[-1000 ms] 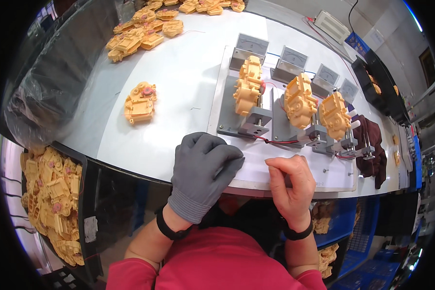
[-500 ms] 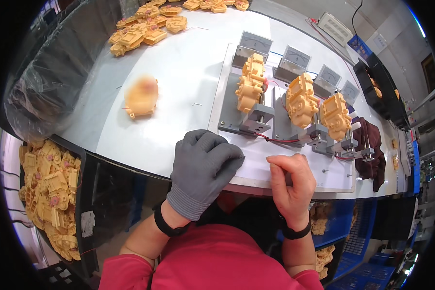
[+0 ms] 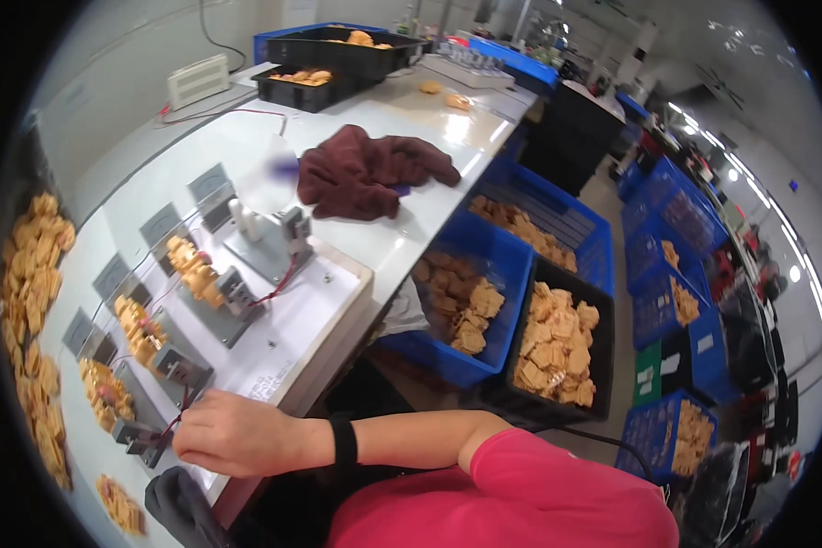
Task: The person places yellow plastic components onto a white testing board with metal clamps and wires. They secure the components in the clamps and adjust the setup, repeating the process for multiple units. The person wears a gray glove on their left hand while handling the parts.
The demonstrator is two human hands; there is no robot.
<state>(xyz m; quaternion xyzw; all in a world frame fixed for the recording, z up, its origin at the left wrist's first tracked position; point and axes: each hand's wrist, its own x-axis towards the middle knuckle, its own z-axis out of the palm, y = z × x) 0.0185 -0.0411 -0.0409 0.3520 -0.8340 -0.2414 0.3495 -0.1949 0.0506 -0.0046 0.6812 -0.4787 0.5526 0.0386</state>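
Bare right hand (image 3: 233, 437): fingers curled, at the near edge of the white board (image 3: 297, 315); fingertips tucked under, can't tell if they grip anything. Gloved left hand (image 3: 181, 511) sits just below it in view, partly cut off; grip can't be told. The two are close together, contact unclear.

Loose yellow part (image 3: 119, 504) lies on the bench left of the glove. Three more ride the board's stands: nearest part (image 3: 107, 395), middle part (image 3: 140, 336), far part (image 3: 194, 272). Fourth stand shows white posts (image 3: 247, 219). Meters (image 3: 82, 333) line up behind.

Change: the head has swung hard right in the last half second. Hands look about where they were by the board, and the three mounted parts are still on their stands. My read: handling is paused, attention is off to the right.

Farther out: dark red cloth (image 3: 365, 173) on the bench; blue crate (image 3: 457, 365) and black crate (image 3: 605, 365) beside it, both with yellow parts; black trays (image 3: 324, 55) at the far end, more parts inside.
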